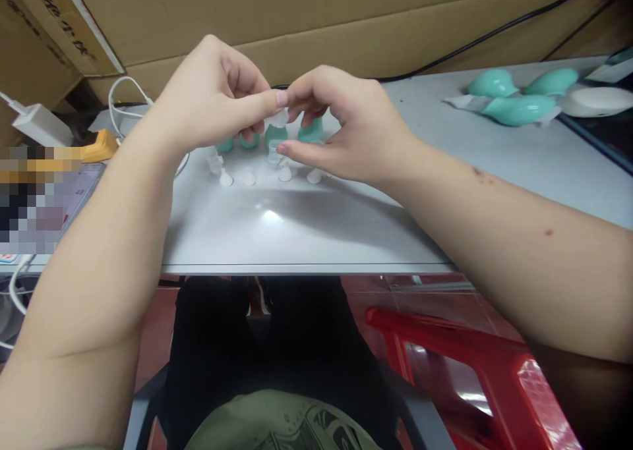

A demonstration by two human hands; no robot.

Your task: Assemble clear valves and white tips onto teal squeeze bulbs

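My left hand [212,97] and my right hand [341,124] meet above the grey table [297,226], fingers pinched together on a small clear plastic piece [279,116]. Under the hands stands a row of several teal bulbs [275,134] with clear tips, and in front of them lie small white round caps [248,178] and clear nozzles [215,164]. The right thumb lies just above one clear nozzle [275,155]. Parts of the row are hidden behind my fingers.
More teal bulbs [514,107] and a white oval part [598,101] lie at the table's far right. Cardboard boxes [346,15] stand behind, with a black cable. A white charger [39,124] and an orange item [101,145] lie at left. A red stool [475,364] stands below.
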